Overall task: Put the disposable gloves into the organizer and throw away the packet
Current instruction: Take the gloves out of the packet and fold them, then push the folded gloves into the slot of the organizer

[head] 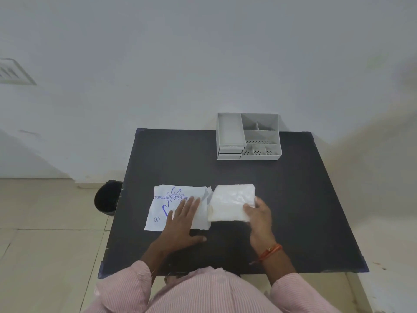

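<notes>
A flat white packet (168, 201) with blue print lies on the black table (293, 211), left of centre. My left hand (184, 220) rests flat on its right half, fingers spread. Just right of the packet's open end sits a stack of clear disposable gloves (230, 199). My right hand (259, 214) grips the stack's lower right corner. The grey organizer (230, 129), with several open compartments and small drawers, stands at the table's far edge against the wall.
A black bin (107, 198) stands on the tiled floor beside the table's left edge. A white wall rises right behind the table. My pink striped sleeves fill the bottom of the view.
</notes>
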